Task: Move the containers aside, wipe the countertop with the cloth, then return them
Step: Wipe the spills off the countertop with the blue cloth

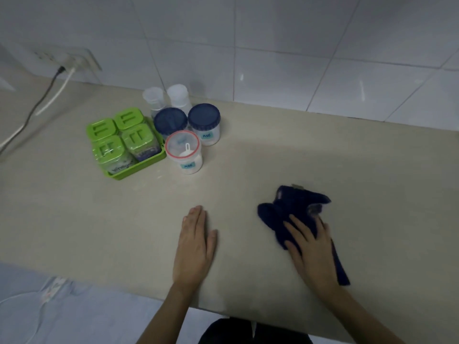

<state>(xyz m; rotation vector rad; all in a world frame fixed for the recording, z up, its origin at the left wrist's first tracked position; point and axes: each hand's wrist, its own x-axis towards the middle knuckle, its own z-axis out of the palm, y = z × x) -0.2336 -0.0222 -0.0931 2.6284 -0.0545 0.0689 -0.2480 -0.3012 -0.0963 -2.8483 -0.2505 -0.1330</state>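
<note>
Left hand (195, 244) lying flat on countertop (111, 219), fingers straight, holding nothing. Right hand (313, 247) pressing dark blue cloth (295, 204) with spread, uncurled fingers. Containers (183, 152) sitting clustered back left, well apart from cloth.

We see the containers clustered upright in the upper left of the frame on the beige countertop (323, 150). Four green-lidded tubs (119, 137) sit packed in a green tray (139, 168). Just right of it stand a blue-lidded jar (170, 121) and a second blue-lidded jar (204, 117), with a red-rimmed jar (183, 151) of white powder in front and two clear bottles (153, 96) behind. The dark blue cloth (293, 207) lies crumpled at lower right, well apart.
</note>
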